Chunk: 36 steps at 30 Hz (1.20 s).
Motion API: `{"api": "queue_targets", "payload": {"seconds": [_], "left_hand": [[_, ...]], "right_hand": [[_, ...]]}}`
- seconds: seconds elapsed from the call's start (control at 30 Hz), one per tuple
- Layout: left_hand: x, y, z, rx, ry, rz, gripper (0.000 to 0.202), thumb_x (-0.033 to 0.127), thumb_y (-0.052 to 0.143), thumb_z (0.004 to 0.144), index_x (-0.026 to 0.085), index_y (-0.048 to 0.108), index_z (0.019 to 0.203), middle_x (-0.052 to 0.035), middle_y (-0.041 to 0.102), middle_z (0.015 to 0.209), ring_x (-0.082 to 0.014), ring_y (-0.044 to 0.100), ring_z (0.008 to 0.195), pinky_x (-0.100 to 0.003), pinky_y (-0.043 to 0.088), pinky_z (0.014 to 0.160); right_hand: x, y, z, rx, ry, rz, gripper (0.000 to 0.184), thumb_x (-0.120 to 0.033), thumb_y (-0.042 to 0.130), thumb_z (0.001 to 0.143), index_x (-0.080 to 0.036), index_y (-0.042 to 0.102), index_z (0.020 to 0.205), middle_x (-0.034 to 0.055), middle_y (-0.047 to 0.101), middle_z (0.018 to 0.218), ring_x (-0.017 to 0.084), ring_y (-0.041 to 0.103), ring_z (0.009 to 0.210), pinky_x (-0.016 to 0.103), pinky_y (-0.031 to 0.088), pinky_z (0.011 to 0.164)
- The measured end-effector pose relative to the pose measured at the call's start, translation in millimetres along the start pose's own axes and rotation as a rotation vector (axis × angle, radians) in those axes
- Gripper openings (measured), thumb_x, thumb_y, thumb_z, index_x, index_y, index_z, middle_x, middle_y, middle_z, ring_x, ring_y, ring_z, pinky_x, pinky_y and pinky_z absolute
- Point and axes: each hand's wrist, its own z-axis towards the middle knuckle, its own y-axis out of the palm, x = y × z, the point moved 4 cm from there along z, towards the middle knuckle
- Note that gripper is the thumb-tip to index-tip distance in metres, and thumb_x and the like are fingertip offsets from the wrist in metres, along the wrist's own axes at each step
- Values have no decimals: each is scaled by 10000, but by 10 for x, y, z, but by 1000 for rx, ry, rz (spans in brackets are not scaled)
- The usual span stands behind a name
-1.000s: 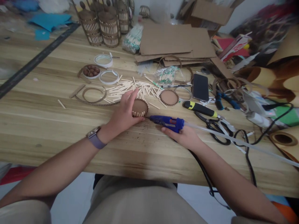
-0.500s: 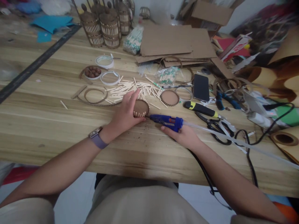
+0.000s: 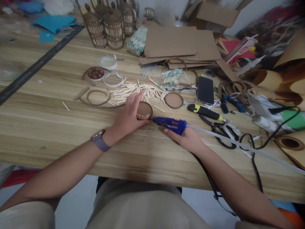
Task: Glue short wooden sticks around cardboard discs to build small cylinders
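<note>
My left hand (image 3: 130,111) steadies a small round cardboard disc (image 3: 145,109) on the table, its thumb and fingers on the near and left edges. A notched brown rim runs round the disc, and several short pale sticks (image 3: 143,117) stand along its near side. In my right hand (image 3: 186,136) is a blue hot glue gun (image 3: 169,123), its nozzle pointing left at the disc's near right edge. A long clear glue stick (image 3: 228,138) trails from the back of the gun. Just beyond the disc lies a loose heap of pale sticks (image 3: 145,90).
A second rimmed disc (image 3: 173,100) lies right of the heap. Farther right are a phone (image 3: 205,90), a yellow-black cutter (image 3: 205,112), scissors (image 3: 224,136) and blue-handled pliers (image 3: 232,104). Tape rolls (image 3: 113,79) sit left. Cardboard sheets (image 3: 170,41) and stick-built lanterns (image 3: 113,31) stand behind.
The whole view has shifted very slightly. Both hands, the disc and the glue gun keep practically the same positions.
</note>
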Motion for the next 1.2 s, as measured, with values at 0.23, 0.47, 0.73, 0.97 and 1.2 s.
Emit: {"api": "queue_targets", "payload": {"seconds": [0.23, 0.47, 0.73, 0.97, 1.2], "left_hand": [[7, 2, -1, -4, -35, -14, 1134, 364, 852, 710, 306, 114, 1569, -153, 309, 1555, -371, 316, 1429, -594, 271, 1184], [14, -1, -1, 3, -27, -19, 1136, 330, 861, 695, 274, 139, 1571, -164, 325, 1543, -366, 323, 1419, -574, 283, 1182], [12, -5, 1, -10, -20, -11, 1138, 347, 854, 707, 291, 112, 1568, -156, 312, 1553, -372, 316, 1429, -587, 270, 1187], [29, -14, 3, 1, -17, 19, 1121, 331, 853, 706, 292, 132, 1564, -157, 347, 1524, -360, 340, 1414, -582, 295, 1178], [14, -3, -1, -14, -29, 9, 1085, 368, 830, 728, 300, 138, 1561, -150, 331, 1540, -364, 334, 1418, -586, 291, 1177]], "right_hand": [[32, -1, -5, 8, 0, -35, 261, -432, 605, 897, -239, 744, 1003, 58, 781, 1023, 279, 728, 944, 386, 588, 818], [46, 6, -6, 31, 3, -52, 270, -448, 611, 888, -231, 739, 986, 68, 780, 996, 278, 731, 916, 385, 587, 807], [27, -3, -2, 24, -7, -62, 281, -457, 587, 892, -236, 742, 969, 56, 781, 961, 268, 729, 896, 365, 587, 783], [22, 6, 3, 0, -38, -82, 299, -457, 562, 907, -237, 749, 986, 59, 783, 1000, 274, 729, 929, 372, 587, 798], [18, -2, -4, 26, -36, -83, 276, -450, 584, 900, -259, 746, 1015, 50, 782, 1023, 274, 725, 968, 369, 585, 842]]}}
